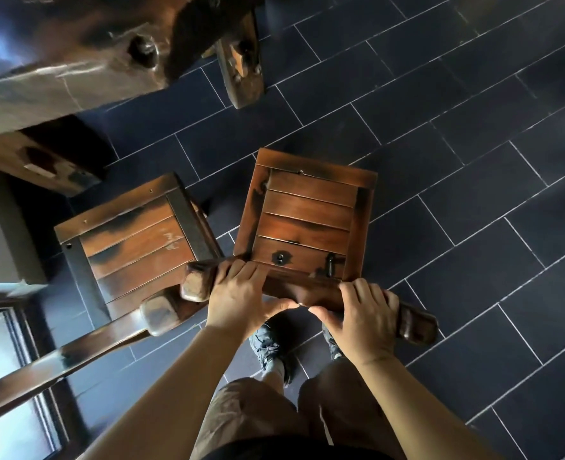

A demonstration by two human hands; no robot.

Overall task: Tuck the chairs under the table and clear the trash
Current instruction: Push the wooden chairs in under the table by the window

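A dark wooden chair (306, 220) with a slatted seat stands on the tiled floor right in front of me. Both my hands grip its top back rail: my left hand (241, 295) near the rail's left end, my right hand (367, 317) toward the right end. A second matching chair (135, 247) stands beside it on the left, its back rail running down to the lower left. The heavy wooden table (69, 51) fills the upper left, its edge a short way beyond both chairs. No trash shows in view.
A thick table leg and foot (241, 61) rest on the floor ahead of the chair. Another table support block (42, 154) sits at the left. A window frame (25, 360) is at the lower left. Dark tiled floor (473, 194) spreads out to the right.
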